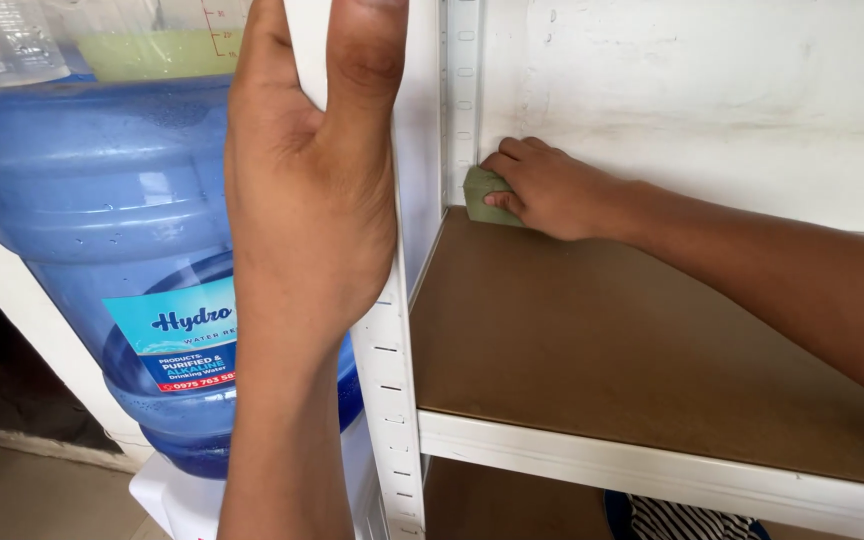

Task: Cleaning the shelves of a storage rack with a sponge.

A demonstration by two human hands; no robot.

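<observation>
Wiping step in hand: right hand [550, 190] presses green cloth [482, 196] into shelf [592, 340] back-left corner, against the wall. Left hand [312, 190] grips post [392, 380] at shelf's front-left. Next, likely: sweep cloth along the board.

the cloth [484, 196] under the right hand [549, 188] is a dull olive green. the shelf board [602, 350] is plain mid-brown, with a white front rail [652, 472] along its edge. the slotted upright post [390, 370] that the left hand [310, 190] grips is white, marked by a row of small dark slots. the wall [712, 100] behind is off-white with faint grey smudges. the water jug [102, 230] is translucent blue, its label [177, 335] light blue and dark blue with a red strip. the measuring cup [157, 40] is clear, holding pale yellow-green liquid. a black-and-white striped fabric [687, 520] shows below.
</observation>
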